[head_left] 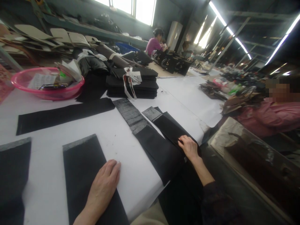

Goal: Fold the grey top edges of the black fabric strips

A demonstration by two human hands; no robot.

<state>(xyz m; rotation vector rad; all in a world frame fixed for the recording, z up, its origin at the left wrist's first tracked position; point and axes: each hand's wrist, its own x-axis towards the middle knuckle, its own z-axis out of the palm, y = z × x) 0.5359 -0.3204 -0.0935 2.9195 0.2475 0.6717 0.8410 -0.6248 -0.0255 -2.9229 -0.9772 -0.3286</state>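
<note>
My left hand (104, 181) lies with its fingers stretched out over the right edge of a black fabric panel (82, 168), the fingertips on the white tabletop (131, 162). At the table's right edge, my right hand (189, 147) has its fingers bent and closed on a black fabric strip (167, 126) with a grey band at its far end. Just left of that strip is a pile of black pieces (157, 150) with grey ends, its near part hanging over the table edge. Another black panel (14, 178) lies at the far left.
A long black strip (65, 114) lies across the table behind the panels. Beyond it stand a pink basin (49, 93) with papers and a tied stack of black pieces (132, 82). One person (153, 45) sits at the back, another in pink (269, 117) at right beside a covered box (234, 134).
</note>
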